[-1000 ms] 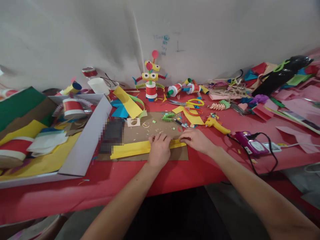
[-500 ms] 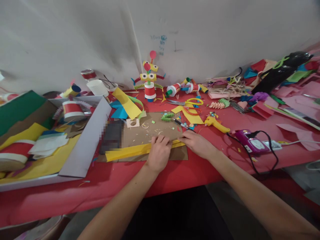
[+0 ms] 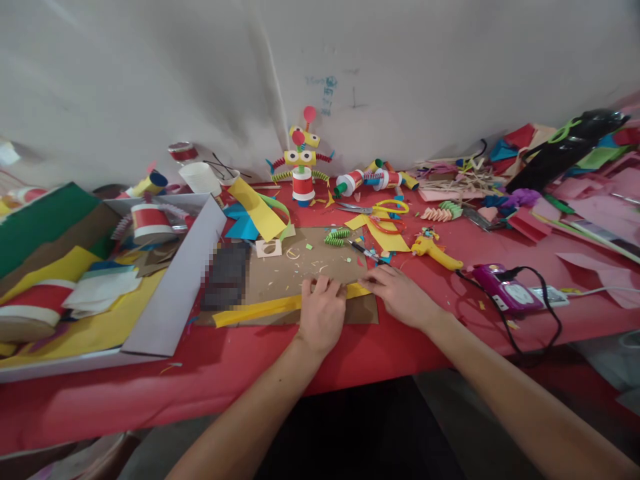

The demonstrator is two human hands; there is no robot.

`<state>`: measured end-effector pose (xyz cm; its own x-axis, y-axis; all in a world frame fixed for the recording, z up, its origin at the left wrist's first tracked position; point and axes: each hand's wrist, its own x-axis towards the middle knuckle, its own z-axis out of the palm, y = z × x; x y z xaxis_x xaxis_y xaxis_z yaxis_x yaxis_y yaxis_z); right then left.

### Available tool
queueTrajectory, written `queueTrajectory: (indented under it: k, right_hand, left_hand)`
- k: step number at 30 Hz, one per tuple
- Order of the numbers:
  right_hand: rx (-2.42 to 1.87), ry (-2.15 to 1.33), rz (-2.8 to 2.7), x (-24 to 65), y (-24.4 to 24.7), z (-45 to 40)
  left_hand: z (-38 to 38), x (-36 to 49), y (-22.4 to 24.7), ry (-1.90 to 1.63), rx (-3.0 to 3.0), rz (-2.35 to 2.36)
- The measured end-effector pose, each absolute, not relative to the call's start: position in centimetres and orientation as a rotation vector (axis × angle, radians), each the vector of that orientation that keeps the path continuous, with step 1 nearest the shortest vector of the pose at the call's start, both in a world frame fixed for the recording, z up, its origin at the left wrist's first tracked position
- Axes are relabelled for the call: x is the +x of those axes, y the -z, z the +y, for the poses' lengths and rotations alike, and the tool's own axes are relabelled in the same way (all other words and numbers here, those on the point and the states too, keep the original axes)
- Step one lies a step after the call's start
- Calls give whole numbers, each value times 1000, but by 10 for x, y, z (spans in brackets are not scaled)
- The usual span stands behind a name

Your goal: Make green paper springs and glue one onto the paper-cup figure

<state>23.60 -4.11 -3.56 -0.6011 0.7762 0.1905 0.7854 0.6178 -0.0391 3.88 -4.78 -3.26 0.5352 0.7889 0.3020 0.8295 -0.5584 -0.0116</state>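
On the brown cardboard (image 3: 280, 267), both hands held a yellow strip

The yellow strip (image 3: 260, 311) lay slantwise along the cardboard's near edge, its left end toward 9 o'clock, its right end toward 3. Clock directions ran from the strip's middle, with 12 pointing away from the wearer.

The left hand (image 3: 323, 312) lay over the strip, fingers bent and close together, holding it down; its thumb was hidden. Just beside it, the right hand (image 3: 397, 290) was narrow, thumb and fingertips closed on the strip's right end.

A dark pixelated patch (image 3: 227, 275) sat at 10 o'clock, a cream paper piece with a hole (image 3: 269, 249) at 11, a green folded coil (image 3: 337, 237) at 1, and a black pen (image 3: 363, 251) at 2, near the right hand.

Farther out, yellow-handled scissors (image 3: 390, 207) lay between 1 and 2, a yellow glue gun (image 3: 436, 254) at 2, and a purple device (image 3: 505, 289) at 3. A red-and-white cup figure (image 3: 303, 185) stood upright at 12; an open box (image 3: 183, 280) of craft pieces filled 9.
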Motion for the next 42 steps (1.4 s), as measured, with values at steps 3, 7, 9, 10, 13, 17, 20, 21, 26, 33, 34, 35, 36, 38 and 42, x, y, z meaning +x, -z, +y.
queueTrajectory:
  k: [3, 7, 9, 10, 13, 17, 20, 21, 26, 33, 34, 35, 36, 38, 42]
  right_hand:
    - [-1388, 44, -2505, 221, 36, -54]
    - [-1506, -93, -2425, 194, 43, -75]
    - [-1561, -139, -2427, 186, 47, -81]
    - [-1581, -141, -2429, 184, 48, -83]
    - [-1615, -108, -2441, 184, 47, -84]
    - [-1613, -63, -2484, 191, 43, -81]
    - [-1584, -35, -2529, 197, 39, -80]
    - [-1566, -26, -2543, 197, 39, -79]
    - [-1607, -40, -2485, 186, 42, -78]
    - [-1571, -86, -2464, 178, 50, -83]
    - [-1569, -96, -2469, 179, 50, -84]
    - [-1568, -102, -2473, 179, 50, -84]
    - [-1569, -106, -2475, 179, 50, -84]
    - [-1576, -106, -2477, 179, 49, -84]
    - [-1588, -88, -2482, 179, 50, -84]
  left_hand:
    - [-49, 39, 33, 389, -2606, -1400]
    - [-48, 39, 32, 384, -2602, -1415]
    - [-47, 35, 30, 370, -2628, -1412]
    - [-46, 32, 29, 355, -2644, -1406]
    - [-45, 18, 23, 267, -2685, -1369]
    - [-48, 0, 15, 149, -2652, -1384]
    - [-53, -2, 12, 96, -2634, -1422]
    - [-55, -1, 12, 89, -2637, -1421]
    - [-58, 2, 17, 121, -2656, -1361]
    - [-61, -20, 24, 136, -2674, -1262]
    - [-62, -23, 25, 128, -2668, -1269]
    - [-63, -27, 25, 117, -2661, -1284]
    - [-64, -30, 25, 107, -2653, -1306]
    - [-66, -37, 26, 103, -2641, -1356]
    - [-69, -50, 29, 131, -2618, -1445]
